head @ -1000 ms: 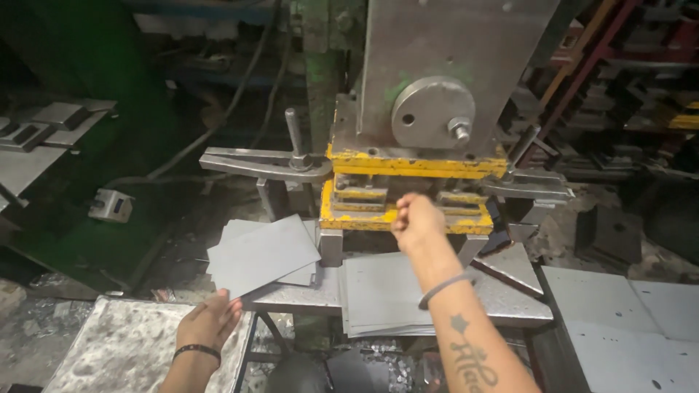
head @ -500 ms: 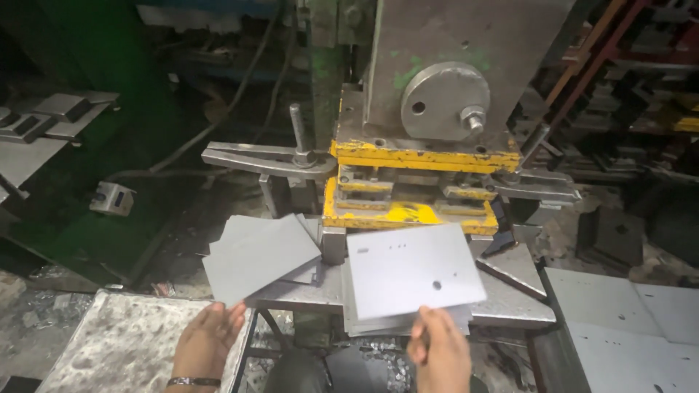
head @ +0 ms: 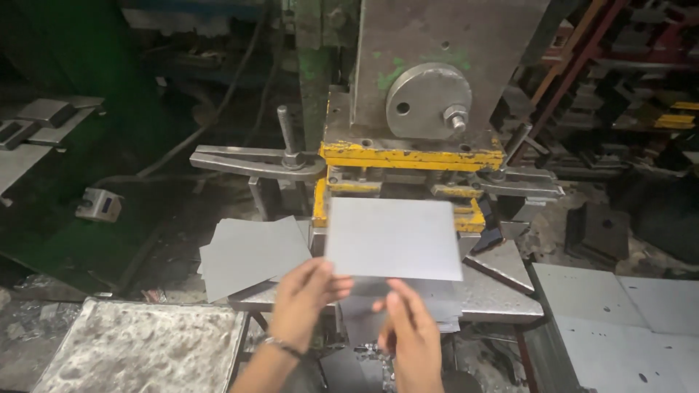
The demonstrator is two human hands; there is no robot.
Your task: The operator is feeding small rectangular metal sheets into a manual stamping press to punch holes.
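— Holding what?
— I've both hands, left and right, pinching a sheet at its near edge, before the press. Keep it level, fingers outside the die.

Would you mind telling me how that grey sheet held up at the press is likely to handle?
Probably stiff: the sheet stays flat though the left hand and right hand hold only its lower edge. Likely light, since fingertips carry it. Its smooth face may slip, and the edges could be sharp.

grey sheets on press table
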